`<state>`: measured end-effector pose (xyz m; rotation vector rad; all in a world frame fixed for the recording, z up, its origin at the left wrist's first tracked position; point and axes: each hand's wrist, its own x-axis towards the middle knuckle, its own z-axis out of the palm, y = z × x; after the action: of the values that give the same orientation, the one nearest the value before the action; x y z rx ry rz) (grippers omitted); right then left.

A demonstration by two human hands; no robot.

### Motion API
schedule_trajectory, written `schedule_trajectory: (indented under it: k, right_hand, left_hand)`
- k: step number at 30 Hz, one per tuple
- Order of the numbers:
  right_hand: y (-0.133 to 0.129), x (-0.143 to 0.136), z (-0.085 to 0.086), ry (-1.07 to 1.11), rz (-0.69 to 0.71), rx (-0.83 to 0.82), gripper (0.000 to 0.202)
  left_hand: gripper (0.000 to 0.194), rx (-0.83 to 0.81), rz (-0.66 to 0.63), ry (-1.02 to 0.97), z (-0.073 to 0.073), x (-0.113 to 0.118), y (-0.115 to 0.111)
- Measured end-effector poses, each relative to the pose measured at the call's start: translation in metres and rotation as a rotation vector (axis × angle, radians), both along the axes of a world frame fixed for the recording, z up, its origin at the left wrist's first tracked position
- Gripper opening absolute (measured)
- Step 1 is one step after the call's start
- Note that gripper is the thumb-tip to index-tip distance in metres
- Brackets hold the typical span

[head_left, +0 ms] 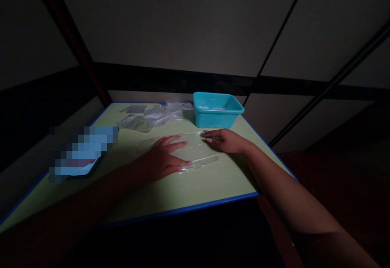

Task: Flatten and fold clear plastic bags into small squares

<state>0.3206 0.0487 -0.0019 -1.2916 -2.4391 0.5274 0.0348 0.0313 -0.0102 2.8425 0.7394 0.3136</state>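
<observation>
A clear plastic bag (198,151) lies flat on the light table, its edges and creases catching the light. My left hand (166,158) rests on the bag's left part with fingers spread. At the bag's upper right corner, my right hand (227,140) touches the edge with its fingertips; the index finger is stretched out and the thumb sits a little apart below it. Just beyond my right hand stands a turquoise plastic basket (216,119), with a few pale flat items inside that I cannot make out.
Several clear plastic bags (158,116) lie loosely spread along the table's back, left of the basket. A blurred-out blue device (88,152) lies at the left. The table (183,195) has a blue edge, and panelled cabinet doors (183,28) rise behind it.
</observation>
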Motion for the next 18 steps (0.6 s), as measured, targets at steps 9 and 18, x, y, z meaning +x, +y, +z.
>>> schedule_trajectory:
  k: [9, 18]
  right_hand:
    - [-0.006, -0.003, 0.007, 0.228, 0.092, -0.06, 0.032]
    - [-0.004, -0.001, 0.012, 0.164, 0.209, -0.045, 0.027]
  left_hand:
    - [0.03, -0.13, 0.132, -0.222, 0.006, -0.003, 0.005]
    - [0.031, -0.053, 0.269, -0.275, -0.003, -0.003, 0.013]
